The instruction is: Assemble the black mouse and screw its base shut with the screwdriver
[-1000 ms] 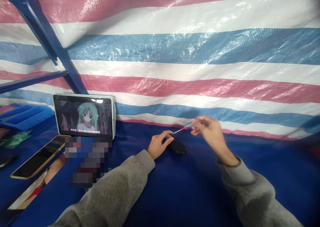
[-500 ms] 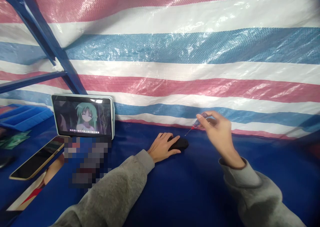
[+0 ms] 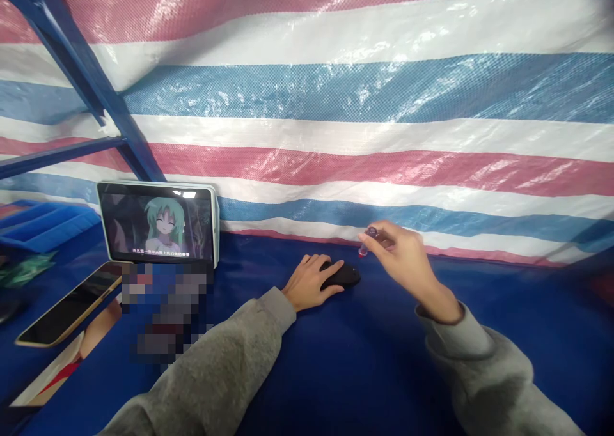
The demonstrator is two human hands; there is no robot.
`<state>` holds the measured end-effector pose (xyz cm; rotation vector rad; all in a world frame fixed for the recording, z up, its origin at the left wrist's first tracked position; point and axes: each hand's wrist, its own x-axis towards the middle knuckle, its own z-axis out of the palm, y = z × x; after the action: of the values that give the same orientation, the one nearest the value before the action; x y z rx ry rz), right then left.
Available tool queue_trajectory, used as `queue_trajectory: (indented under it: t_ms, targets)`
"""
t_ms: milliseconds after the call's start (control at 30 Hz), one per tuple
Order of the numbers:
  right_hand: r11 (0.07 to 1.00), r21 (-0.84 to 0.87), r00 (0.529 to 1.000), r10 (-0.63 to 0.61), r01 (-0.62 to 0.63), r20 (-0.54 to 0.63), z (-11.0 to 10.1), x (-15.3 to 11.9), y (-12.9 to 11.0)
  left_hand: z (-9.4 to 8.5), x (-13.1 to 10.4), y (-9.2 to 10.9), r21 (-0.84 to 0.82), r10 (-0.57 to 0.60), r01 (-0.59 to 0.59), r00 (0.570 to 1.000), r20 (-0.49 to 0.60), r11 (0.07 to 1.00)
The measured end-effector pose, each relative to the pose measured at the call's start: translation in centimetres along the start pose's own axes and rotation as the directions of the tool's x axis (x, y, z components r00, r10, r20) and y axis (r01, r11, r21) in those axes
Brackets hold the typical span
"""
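Sleeves: thick and gray, reaching in at eight and four o'clock from the black computer mouse, over a dark blue tabletop.
Phone: lying flat at nine o'clock, screen dark, edge pale gold, well apart from the hands.
Left hand: palm down at nine o'clock, thumb and forefinger clasping the mouse's near and far sides, other fingers spread.
Mouse: flat on the tabletop, its right end showing beyond the left hand.
Right hand: raised at two o'clock, thumb and forefinger pinching a screwdriver.
Screwdriver: clear purplish handle, red collar downward; the shaft is too blurred to tell whether it meets the mouse.
Tablet: propped up between nine and ten o'clock, showing a green-haired cartoon character and subtitles.
Blue tray: at nine o'clock, beyond the tablet.
Tarpaulin: red, white and blue stripes, filling twelve o'clock.
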<state>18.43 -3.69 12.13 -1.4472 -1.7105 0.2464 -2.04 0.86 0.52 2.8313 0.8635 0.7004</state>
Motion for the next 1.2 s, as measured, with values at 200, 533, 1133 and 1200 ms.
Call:
queue_trajectory:
  t_ms: [200,533,1133,1200]
  targets:
    - [0.998,-0.064,1.0,-0.007,0.009,0.03,0.1,0.0,0.2,-0.1,0.0,0.1,0.003,0.009,-0.009,1.0,-0.008,1.0]
    - [0.995,-0.092,0.997,-0.028,0.035,0.077,0.9,-0.1,0.5,-0.2,0.0,0.1,0.004,0.01,-0.01,1.0,-0.009,1.0]
    - [0.853,-0.493,0.978,-0.082,0.17,0.194,0.9,-0.3,0.5,0.1,0.2,0.2,-0.047,0.086,-0.089,0.995,-0.057,0.995]
    - [0.839,-0.516,0.972,-0.062,0.174,0.226,0.6,-0.3,0.1,0.2,0.2,0.2,-0.044,0.079,-0.081,0.996,-0.051,0.996]
